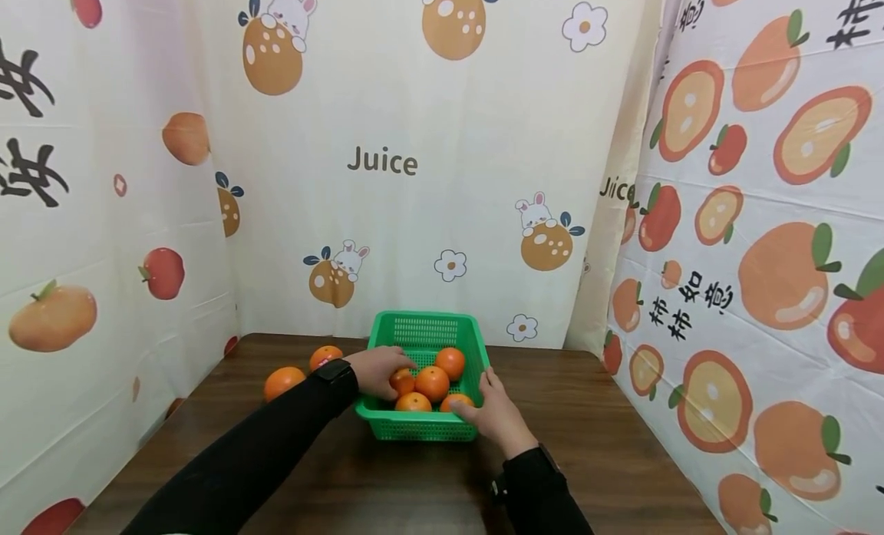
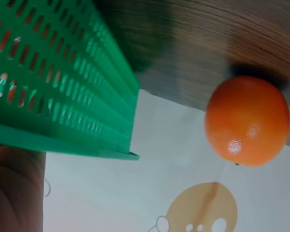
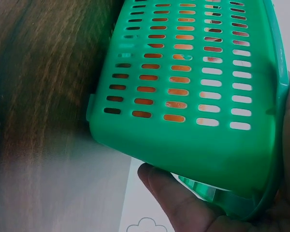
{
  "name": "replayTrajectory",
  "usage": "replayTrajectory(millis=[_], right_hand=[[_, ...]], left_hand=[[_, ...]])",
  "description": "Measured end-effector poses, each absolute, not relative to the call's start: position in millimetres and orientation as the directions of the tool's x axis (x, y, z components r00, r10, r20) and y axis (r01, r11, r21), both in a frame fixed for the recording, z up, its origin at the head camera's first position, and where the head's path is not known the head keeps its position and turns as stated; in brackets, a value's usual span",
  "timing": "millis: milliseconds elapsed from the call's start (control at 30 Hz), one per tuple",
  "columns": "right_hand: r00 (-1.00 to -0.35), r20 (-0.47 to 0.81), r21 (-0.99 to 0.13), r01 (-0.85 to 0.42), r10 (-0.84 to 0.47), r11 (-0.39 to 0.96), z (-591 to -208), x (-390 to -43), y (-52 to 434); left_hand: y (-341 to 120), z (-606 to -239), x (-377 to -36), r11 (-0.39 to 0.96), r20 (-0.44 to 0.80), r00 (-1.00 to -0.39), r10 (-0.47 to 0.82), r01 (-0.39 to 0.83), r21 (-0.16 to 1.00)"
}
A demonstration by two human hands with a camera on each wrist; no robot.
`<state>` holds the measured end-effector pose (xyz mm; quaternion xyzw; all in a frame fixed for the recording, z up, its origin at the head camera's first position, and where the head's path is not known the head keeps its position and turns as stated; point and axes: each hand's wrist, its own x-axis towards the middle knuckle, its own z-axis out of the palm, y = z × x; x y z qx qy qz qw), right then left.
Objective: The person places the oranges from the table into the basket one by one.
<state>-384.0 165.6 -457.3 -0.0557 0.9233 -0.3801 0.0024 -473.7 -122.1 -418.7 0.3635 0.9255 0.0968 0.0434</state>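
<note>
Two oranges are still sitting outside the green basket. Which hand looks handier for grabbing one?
Probably the left hand. It rests on the basket's left rim, and both loose oranges lie on the table just left of it. The right hand holds the basket's opposite corner, with the basket between it and them.

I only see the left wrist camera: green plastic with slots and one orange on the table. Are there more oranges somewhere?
Observer: Yes. The head view shows five oranges inside the green basket.
Operator: Is my orange alone on the table?
Observer: No. A second loose orange sits on the brown table beside the one you see, both left of the basket.
Operator: What are the hands doing?
Observer: The left hand holds the basket's left rim, its fingers curled over the edge. The right hand grips the near right corner.
</note>
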Motion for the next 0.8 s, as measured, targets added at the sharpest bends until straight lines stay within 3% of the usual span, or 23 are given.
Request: replayTrajectory(millis=[267,500,800], right_hand=[[-0.992,0.055,-0.697,-0.12,-0.115,0.707,-454.9,-382.1,164.3],[-0.992,0.054,-0.696,-0.12,-0.115,0.708,-458.0,-383.2,164.9],[-0.991,0.065,-0.692,-0.129,-0.116,0.711,-458.6,-383.7,165.6]], left_hand=[[-129.3,-409.6,-448.3,0.765,0.123,-0.792,0.598,0.609,0.207],[-136.4,-423.3,-420.0,0.84,0.198,-0.85,0.489,0.52,0.156],[-140.7,-437.7,-393.1,0.876,0.292,-0.874,0.389,0.449,0.175]])
